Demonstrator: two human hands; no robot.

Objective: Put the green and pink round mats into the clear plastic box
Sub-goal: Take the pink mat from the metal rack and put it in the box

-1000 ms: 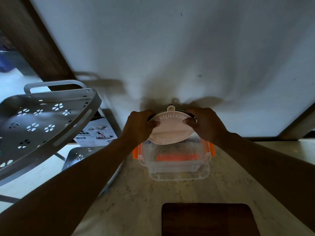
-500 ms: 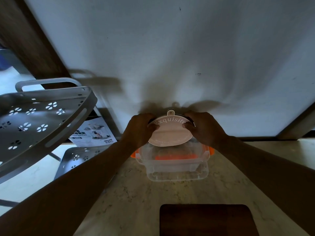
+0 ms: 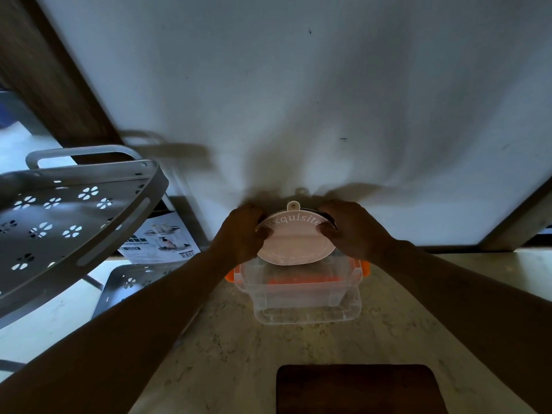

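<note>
We hold the pink round mat by its two side edges, our left hand and right hand each pinching the rim, above the far end of the clear plastic box on the counter. It looks light, thin and bendy, so opposite-edge grips suit it. Tilted toward us, its hanging tab points away toward the wall; a dark edge behind may be the green mat, though we cannot tell.

- Pink round mat: white "Exquisite" lettering, small tab at far edge, tilted over far end of box, held at both sides.
- Clear plastic box: open, orange latches, on countertop.
</note>
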